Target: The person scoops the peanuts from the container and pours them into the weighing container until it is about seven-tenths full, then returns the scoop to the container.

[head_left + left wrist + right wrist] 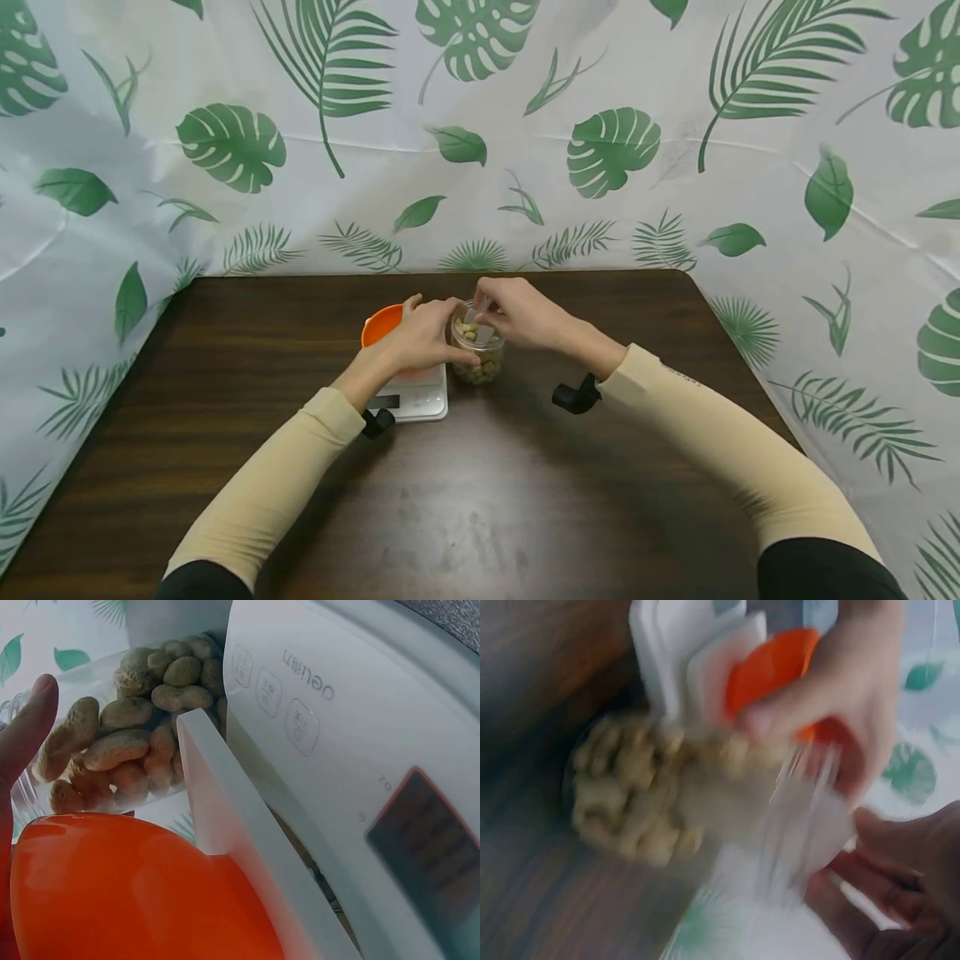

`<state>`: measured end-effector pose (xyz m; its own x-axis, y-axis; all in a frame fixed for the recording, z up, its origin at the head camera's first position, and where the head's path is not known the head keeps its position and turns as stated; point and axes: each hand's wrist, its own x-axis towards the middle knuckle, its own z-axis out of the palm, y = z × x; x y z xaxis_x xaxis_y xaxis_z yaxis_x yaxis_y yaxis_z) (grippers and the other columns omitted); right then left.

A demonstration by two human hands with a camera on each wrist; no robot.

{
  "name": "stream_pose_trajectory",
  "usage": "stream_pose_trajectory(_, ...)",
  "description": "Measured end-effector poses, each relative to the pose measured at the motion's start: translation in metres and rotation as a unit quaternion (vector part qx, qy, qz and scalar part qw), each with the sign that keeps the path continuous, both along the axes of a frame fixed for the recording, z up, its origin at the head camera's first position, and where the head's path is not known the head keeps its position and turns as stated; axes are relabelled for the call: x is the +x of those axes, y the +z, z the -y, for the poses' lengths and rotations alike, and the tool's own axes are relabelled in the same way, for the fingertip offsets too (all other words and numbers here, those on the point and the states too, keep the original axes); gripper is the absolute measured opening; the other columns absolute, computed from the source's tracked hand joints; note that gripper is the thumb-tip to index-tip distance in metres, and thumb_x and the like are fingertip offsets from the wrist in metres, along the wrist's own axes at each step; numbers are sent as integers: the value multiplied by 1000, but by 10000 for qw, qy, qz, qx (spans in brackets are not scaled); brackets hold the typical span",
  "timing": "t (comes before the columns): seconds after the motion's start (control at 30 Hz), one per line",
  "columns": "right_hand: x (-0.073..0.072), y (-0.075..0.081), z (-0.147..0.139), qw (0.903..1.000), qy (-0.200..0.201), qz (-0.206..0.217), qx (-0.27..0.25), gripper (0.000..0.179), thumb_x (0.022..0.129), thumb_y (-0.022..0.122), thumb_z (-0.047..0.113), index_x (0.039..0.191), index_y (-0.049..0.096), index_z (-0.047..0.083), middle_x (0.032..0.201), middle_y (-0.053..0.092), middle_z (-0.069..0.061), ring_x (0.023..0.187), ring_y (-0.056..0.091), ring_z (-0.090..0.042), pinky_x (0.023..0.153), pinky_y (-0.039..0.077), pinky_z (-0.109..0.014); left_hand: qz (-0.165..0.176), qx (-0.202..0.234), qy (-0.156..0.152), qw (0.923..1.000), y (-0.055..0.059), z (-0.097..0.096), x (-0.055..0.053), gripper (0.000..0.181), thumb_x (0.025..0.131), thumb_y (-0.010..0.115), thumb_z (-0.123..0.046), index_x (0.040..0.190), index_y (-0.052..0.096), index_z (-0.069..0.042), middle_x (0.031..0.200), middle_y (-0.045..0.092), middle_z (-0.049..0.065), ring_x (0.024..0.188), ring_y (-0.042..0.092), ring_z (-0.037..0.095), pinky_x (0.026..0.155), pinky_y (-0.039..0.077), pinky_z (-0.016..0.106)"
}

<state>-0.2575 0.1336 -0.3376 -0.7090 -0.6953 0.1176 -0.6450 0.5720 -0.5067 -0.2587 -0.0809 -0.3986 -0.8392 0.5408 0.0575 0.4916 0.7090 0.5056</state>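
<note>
A clear jar point(456, 340) partly filled with unshelled peanuts point(124, 750) stands on the table beside a white kitchen scale point(423, 406). My left hand point(423, 335) holds the jar near its rim, thumb on the near side and fingers toward the back. From above, my right hand point(525, 315) pinches a translucent, pale scoop-like piece point(829, 825) that reaches down through the jar's mouth. Its lower part is blurred among the peanuts in the right wrist view. An orange bowl point(135, 885) sits on the scale, partly hidden behind my left hand in the head view.
The scale's dark display point(427, 840) faces my side of the dark wooden table point(480, 500). Behind the table's far edge hangs a white cloth point(517, 242) printed with green leaves.
</note>
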Motion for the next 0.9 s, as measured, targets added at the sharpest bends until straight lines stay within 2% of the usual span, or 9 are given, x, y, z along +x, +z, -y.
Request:
stream_pose_trajectory(0.13,0,-2,-3,9988,-372,131,-306,11,100,68,7,108,63,1,104,68,-11,95,70,-24,79,57,-38,15,-7,-14,10000,0,2,1,86,81,84,-55,144,53,-5,120,67,4,117,60,25,116,9,63)
stream_pose_trajectory(0.27,0,-1,-1,9991,-303,179,-221,12,101,67,8,109,63,0,105,68,-12,97,70,-24,81,57,-38,30,-50,-38,10000,0,3,0,86,82,83,-57,144,52,-6,100,69,-2,112,61,22,116,9,63)
stream_pose_trajectory(0.33,-1,0,0,9993,-287,159,-176,12,101,67,8,109,64,0,104,68,-11,96,70,-24,81,57,-38,29,-70,-42,10000,0,3,0,86,82,82,-57,144,52,-5,99,69,-2,112,61,22,116,9,63)
stream_pose_trajectory(0.4,-2,1,1,9992,-334,92,-205,11,100,68,8,108,65,1,102,69,-10,94,71,-23,80,57,-38,48,-71,-48,10000,0,4,-1,87,82,83,-56,145,51,-5,103,70,-1,113,61,23,116,9,63)
stream_pose_trajectory(0.5,-2,2,1,9993,-295,67,-230,11,100,68,8,108,64,1,102,70,-10,94,71,-23,79,57,-38,18,-89,-21,10000,0,4,0,86,81,84,-56,144,52,-5,118,67,3,117,60,25,116,9,63)
stream_pose_trajectory(0.63,0,-2,3,9993,-235,92,-289,12,100,68,9,108,64,1,103,70,-10,95,71,-24,80,57,-37,-21,-105,-24,9999,0,4,1,82,81,84,-53,142,54,-7,117,67,2,117,60,26,116,10,63)
stream_pose_trajectory(0.9,1,-4,-4,9971,-506,157,-554,13,101,68,12,109,65,3,104,71,-10,93,70,-22,77,57,-38,-90,-103,-58,9999,1,2,1,80,81,86,-52,139,55,-7,117,67,2,114,61,25,115,10,64)
